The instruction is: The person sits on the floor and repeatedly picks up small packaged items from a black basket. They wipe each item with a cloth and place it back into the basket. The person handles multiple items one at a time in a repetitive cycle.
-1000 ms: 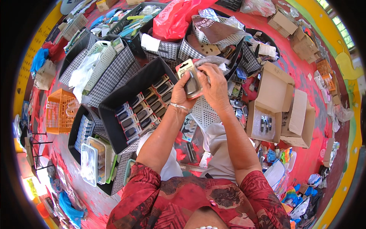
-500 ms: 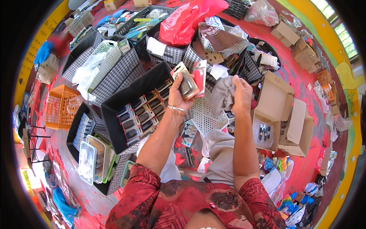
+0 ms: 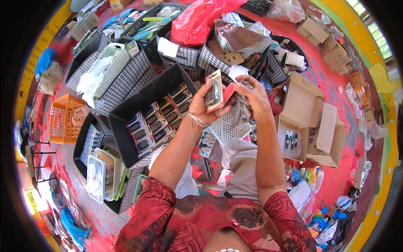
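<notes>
My left hand (image 3: 200, 100) is closed around carded blister packs held upright; the front blister pack (image 3: 214, 93) shows a dark oval item under clear plastic. Behind it, a red-faced card (image 3: 228, 92) sticks out. My right hand (image 3: 257, 97) grips a crumpled grey cloth (image 3: 241, 110), its fingers against the red card's edge. Below and left of my hands stands a black-lined storage box (image 3: 140, 100), tilted in view. Inside it, rows of similar blister packs (image 3: 144, 133) lie side by side. A white perforated basket (image 3: 224, 128) sits beneath the cloth.
Open cardboard boxes (image 3: 303, 105) stand to the right, one holding small dark items. More houndstooth bins (image 3: 126, 80) crowd the far side, beside a red plastic bag (image 3: 197, 25). At the left are an orange crate (image 3: 63, 119) and a clear-lidded container (image 3: 96, 178).
My right hand has moved left and up with the grey cloth, meeting the packs. The packs in my left hand have turned, and the red card now tilts toward my right fingers.
</notes>
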`<move>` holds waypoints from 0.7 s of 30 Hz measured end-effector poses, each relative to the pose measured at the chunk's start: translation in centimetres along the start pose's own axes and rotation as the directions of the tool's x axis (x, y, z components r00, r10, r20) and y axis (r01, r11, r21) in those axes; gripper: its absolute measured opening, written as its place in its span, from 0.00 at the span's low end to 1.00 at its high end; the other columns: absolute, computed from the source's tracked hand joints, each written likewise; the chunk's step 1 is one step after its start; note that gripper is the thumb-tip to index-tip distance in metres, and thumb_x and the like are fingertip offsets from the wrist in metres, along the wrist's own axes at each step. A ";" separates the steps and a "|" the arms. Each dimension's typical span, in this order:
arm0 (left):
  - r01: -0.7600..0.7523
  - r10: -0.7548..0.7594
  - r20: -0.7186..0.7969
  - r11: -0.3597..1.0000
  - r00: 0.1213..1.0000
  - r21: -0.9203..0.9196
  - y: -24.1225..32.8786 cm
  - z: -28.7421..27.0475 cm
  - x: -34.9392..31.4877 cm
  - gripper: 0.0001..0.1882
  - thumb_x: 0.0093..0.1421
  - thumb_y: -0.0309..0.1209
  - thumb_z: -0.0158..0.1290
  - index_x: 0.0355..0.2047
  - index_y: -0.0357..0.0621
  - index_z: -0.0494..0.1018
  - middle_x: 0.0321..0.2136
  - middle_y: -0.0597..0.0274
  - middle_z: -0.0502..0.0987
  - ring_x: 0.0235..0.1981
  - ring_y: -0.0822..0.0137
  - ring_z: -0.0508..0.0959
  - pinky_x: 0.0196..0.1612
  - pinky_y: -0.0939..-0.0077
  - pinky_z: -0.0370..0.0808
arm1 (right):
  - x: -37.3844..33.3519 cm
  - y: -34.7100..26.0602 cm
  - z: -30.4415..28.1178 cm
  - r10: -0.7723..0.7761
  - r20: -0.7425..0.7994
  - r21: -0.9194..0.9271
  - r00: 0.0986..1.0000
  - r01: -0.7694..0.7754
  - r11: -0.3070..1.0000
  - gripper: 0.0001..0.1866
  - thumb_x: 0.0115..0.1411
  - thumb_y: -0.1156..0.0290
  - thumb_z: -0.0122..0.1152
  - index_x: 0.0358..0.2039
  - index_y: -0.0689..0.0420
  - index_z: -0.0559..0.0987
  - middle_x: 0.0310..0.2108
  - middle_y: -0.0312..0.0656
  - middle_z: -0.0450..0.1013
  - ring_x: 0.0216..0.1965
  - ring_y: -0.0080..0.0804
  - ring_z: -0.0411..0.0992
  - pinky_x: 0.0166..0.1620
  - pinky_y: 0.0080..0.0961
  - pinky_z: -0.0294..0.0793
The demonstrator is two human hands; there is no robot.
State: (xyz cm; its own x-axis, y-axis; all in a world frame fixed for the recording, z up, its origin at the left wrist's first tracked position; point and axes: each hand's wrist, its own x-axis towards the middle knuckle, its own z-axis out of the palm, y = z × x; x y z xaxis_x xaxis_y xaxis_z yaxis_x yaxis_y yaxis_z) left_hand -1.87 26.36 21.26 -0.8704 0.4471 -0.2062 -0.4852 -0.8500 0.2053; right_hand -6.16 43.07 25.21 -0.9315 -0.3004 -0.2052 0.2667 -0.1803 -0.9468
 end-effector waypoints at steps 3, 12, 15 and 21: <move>0.009 -0.004 -0.053 0.995 0.999 0.101 0.1 0.0 -0.2 0.23 0.54 0.50 0.51 0.38 0.43 0.73 0.32 0.56 0.77 0.34 0.61 0.77 0.45 0.42 0.66 | -0.1 -0.5 -0.1 -0.076 -0.105 -0.277 0.992 0.044 0.960 0.23 0.43 0.63 0.67 0.36 0.65 0.74 0.27 0.37 0.71 0.26 0.22 0.69 0.31 0.17 0.67; 0.000 0.023 -0.201 0.994 0.979 0.113 0.0 -1.3 0.6 0.14 0.49 0.29 0.55 0.37 0.39 0.72 0.32 0.56 0.77 0.33 0.63 0.78 0.39 0.66 0.75 | 0.2 -0.9 0.3 -0.186 -0.183 -0.749 0.965 -0.014 0.662 0.24 0.43 0.57 0.66 0.33 0.66 0.75 0.25 0.40 0.72 0.23 0.22 0.69 0.29 0.19 0.68; -0.019 0.058 -0.284 0.990 0.957 0.139 -0.2 -1.0 0.6 0.13 0.48 0.28 0.54 0.36 0.40 0.70 0.27 0.57 0.77 0.25 0.64 0.78 0.27 0.65 0.77 | 0.4 -0.7 0.3 -0.070 -0.246 -0.527 0.967 -0.073 0.847 0.26 0.43 0.56 0.66 0.33 0.66 0.75 0.23 0.40 0.72 0.24 0.24 0.69 0.29 0.22 0.68; 0.011 0.015 -0.069 0.934 0.998 0.357 0.4 -1.0 0.5 0.18 0.44 0.22 0.55 0.38 0.38 0.70 0.31 0.59 0.75 0.30 0.66 0.77 0.36 0.71 0.75 | 0.5 -0.8 -0.2 -0.122 -0.255 -0.649 0.959 -0.076 0.757 0.23 0.43 0.55 0.66 0.24 0.65 0.75 0.20 0.39 0.71 0.22 0.21 0.68 0.27 0.21 0.67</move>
State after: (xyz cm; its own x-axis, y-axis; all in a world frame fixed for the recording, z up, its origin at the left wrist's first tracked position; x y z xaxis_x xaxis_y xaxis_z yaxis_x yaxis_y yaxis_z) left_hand -2.37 25.95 20.29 -0.8698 0.4140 -0.2684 -0.4922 -0.6899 0.5309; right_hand -6.85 43.25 25.80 -0.9892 -0.0272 -0.1443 0.1122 0.4940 -0.8622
